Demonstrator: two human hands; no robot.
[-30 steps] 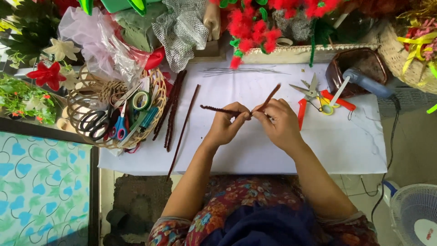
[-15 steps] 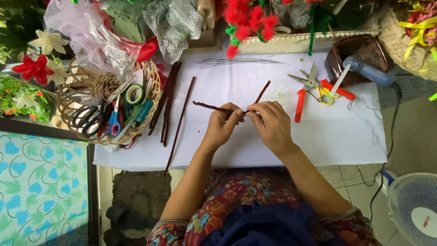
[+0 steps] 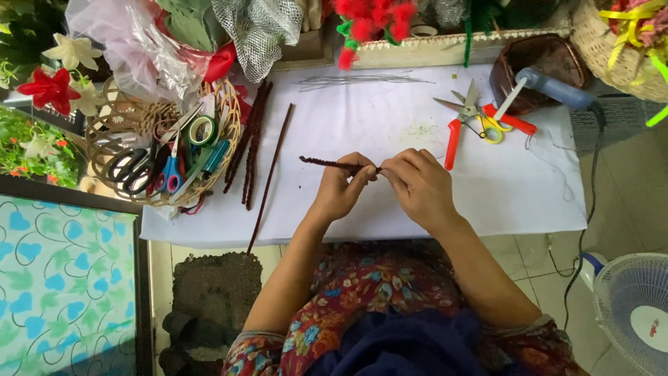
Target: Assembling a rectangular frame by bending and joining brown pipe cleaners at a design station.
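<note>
A dark brown fuzzy stem (image 3: pixel 328 163), like a pipe cleaner, is pinched between both hands over the white table (image 3: pixel 390 132). My left hand (image 3: pixel 342 188) grips its middle, with the free end sticking out to the left. My right hand (image 3: pixel 417 184) closes on the other end, which is hidden inside the fingers. The two hands touch at the fingertips.
More dark stems (image 3: pixel 250 143) lie left of the hands, one long stem (image 3: pixel 270 177) running to the table's front edge. A wicker basket (image 3: pixel 163 150) holds scissors and tape. Thin wires (image 3: pixel 362 80), red-handled cutters (image 3: pixel 456 136), yellow scissors (image 3: pixel 483 115) and a glue gun (image 3: pixel 550 87) lie at the back. A fan (image 3: pixel 630 313) stands on the floor.
The stem's right part, which stuck up and out past my right hand, is now gone from sight inside the fingers. The hands stay together at the table's middle.
</note>
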